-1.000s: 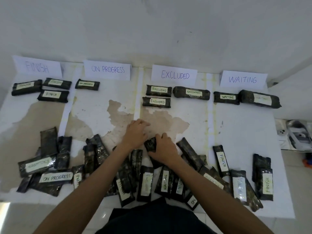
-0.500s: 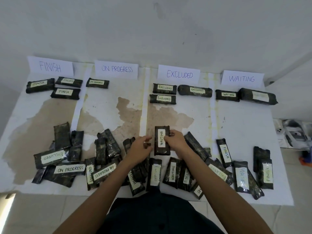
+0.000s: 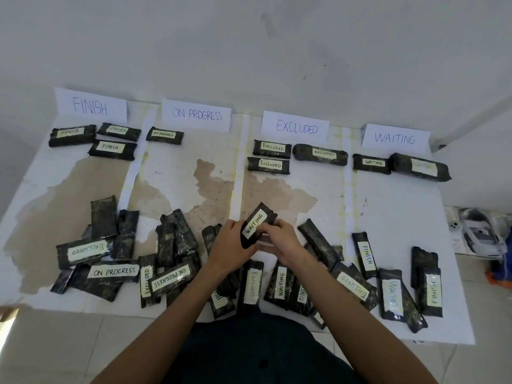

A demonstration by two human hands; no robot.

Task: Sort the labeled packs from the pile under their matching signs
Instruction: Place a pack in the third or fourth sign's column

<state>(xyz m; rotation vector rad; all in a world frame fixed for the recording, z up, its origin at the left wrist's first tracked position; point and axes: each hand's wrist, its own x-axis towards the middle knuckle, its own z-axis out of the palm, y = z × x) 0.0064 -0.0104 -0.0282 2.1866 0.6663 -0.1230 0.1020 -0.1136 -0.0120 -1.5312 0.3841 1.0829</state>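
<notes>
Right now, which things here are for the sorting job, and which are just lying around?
For the job: WAITING pack, held by left hand and right hand; pile of labelled packs; sorted packs; FINISH sign, ON PROGRESS sign, EXCLUDED sign, WAITING sign.

Just lying about: grey-and-white thing on the floor, right of the table; too blurred to name.

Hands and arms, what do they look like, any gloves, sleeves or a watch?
Both are bare: the left hand and right hand have no gloves, and no rings or watch show. No sleeves are visible either. A dark garment shows below them.
</notes>
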